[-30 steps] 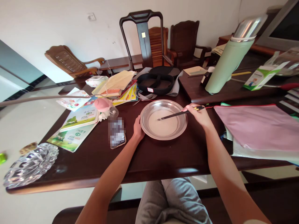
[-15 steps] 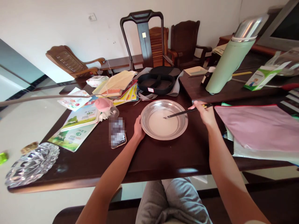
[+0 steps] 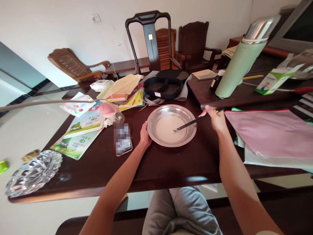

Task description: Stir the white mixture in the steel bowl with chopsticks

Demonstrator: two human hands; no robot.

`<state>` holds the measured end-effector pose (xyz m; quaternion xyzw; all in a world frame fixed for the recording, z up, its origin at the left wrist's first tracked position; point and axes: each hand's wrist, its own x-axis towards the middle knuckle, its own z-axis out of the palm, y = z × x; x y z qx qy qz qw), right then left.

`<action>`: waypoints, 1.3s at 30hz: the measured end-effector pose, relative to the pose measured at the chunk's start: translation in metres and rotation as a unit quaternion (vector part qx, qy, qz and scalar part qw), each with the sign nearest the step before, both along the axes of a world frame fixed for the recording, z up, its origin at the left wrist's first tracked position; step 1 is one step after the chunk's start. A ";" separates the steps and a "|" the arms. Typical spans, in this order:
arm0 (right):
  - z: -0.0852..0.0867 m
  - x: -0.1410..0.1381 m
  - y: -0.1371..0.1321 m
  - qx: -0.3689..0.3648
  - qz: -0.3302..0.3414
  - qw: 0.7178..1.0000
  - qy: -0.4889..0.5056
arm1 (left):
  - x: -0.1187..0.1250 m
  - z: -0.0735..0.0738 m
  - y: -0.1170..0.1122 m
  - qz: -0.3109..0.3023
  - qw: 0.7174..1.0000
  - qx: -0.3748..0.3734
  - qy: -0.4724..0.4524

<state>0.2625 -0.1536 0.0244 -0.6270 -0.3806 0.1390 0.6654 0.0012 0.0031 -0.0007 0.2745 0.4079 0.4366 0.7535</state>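
A round, shallow metal bowl (image 3: 171, 144) rests on the dark wooden table and holds a milky white liquid (image 3: 165, 127). My left hand (image 3: 146, 134) grips the bowl at its left rim, the thumb along the side and the other fingers mostly hidden beneath. In my right hand (image 3: 215, 118) is a pair of black chopsticks (image 3: 193, 122), held close together and slanting down to the left. Their tips dip into the liquid right of the bowl's middle.
Left of the bowl lie a phone (image 3: 127, 148), a pink-capped bottle (image 3: 108, 110), booklets (image 3: 84, 125) and a glass dish (image 3: 36, 169). Behind it sits a black case (image 3: 163, 88). A green thermos (image 3: 241, 67) and a pink pouch (image 3: 271, 133) are on the right.
The chopstick tips have shifted slightly right and toward me within the liquid, and the chopsticks slope more steeply. My left hand and the bowl have stayed in place.
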 end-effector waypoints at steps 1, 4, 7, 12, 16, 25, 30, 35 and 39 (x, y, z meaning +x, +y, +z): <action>0.000 -0.002 0.001 -0.009 0.022 1.000 -0.003 | 0.000 0.000 0.000 0.001 1.000 -0.001 0.000; 0.002 -0.008 0.003 -0.038 0.083 0.995 -0.031 | 0.001 -0.001 0.001 0.004 1.000 -0.006 0.001; 0.003 -0.007 0.003 -0.031 0.048 0.998 -0.042 | 0.001 -0.001 0.001 0.008 1.000 -0.005 0.000; 0.001 0.000 0.001 -0.003 -0.007 1.000 -0.006 | 0.000 -0.002 0.001 0.005 1.000 0.002 -0.004; 0.001 -0.008 0.005 -0.037 0.087 0.995 -0.027 | 0.000 -0.005 0.002 -0.005 1.000 0.005 -0.007; -0.002 0.000 0.002 0.003 0.004 1.000 -0.018 | 0.000 -0.003 0.002 0.003 1.000 0.008 -0.013; 0.001 -0.009 0.005 -0.031 0.077 0.995 -0.056 | 0.000 -0.004 0.003 -0.001 1.000 0.003 -0.008; -0.001 0.000 0.001 0.007 -0.021 1.000 -0.014 | 0.000 -0.004 0.002 0.002 1.000 0.009 -0.006; 0.001 -0.006 0.003 -0.023 0.054 0.998 -0.023 | 0.000 -0.005 0.003 0.001 1.000 0.004 -0.005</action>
